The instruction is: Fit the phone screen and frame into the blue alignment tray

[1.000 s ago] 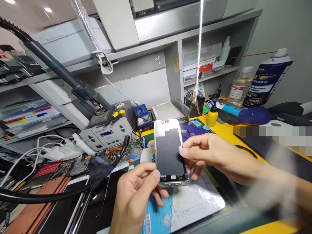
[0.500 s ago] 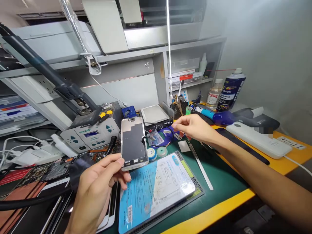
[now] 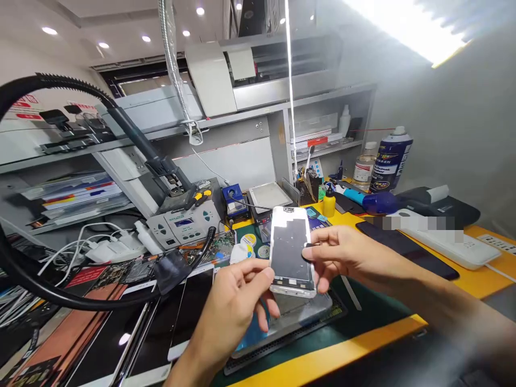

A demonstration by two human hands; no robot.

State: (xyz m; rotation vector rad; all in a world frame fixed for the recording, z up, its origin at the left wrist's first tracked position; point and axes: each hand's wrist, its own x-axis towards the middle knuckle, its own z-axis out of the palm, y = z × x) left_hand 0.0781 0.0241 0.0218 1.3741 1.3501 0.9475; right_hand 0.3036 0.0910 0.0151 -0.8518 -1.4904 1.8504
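Cluttered bench (image 3: 346, 348), phone panel (image 3: 289, 250) between hands (image 3: 231, 301) (image 3: 342, 252)

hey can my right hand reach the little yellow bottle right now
Probably yes: the yellow bottle stands just beyond your right hand, with nothing tall visible between them, though its fingers would likely have to leave the phone part first.

Phone panel (image 3: 288, 247): pale rim, dark sheet across its face, that side toward you. Tilted, held aloft between your left hand (image 3: 236, 301) and right hand (image 3: 342, 251).
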